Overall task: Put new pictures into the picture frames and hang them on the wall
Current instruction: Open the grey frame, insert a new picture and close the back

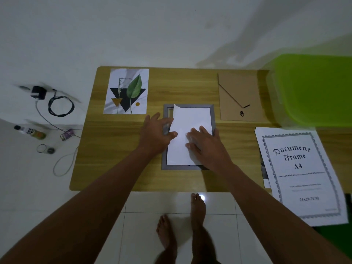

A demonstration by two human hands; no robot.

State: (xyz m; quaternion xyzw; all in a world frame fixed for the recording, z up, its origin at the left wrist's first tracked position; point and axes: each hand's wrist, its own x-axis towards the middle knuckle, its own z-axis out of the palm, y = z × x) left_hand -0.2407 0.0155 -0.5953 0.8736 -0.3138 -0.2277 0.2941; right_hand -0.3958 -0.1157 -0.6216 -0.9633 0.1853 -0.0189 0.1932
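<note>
Grey frame (165,109): face down at the middle of my wooden table (95,149), its back open.
White sheet (190,121): lying blank side up inside the frame — top left corner curled.
My left hand (156,133): fingers spread flat over the frame's left edge, thumb on the sheet, gripping nothing.
My right hand (204,143): palm down, fingers loosely apart, pressing the sheet.
Leaf print (126,91): far left.
Brown backing board (240,96): far right — apart from the frame.
Document Frame A4 insert (302,174): right edge.

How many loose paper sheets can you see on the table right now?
3: the leaf print at the far left, the white sheet under both hands in the grey frame, and the Document Frame insert at right. More sheets lie under the insert.
</note>
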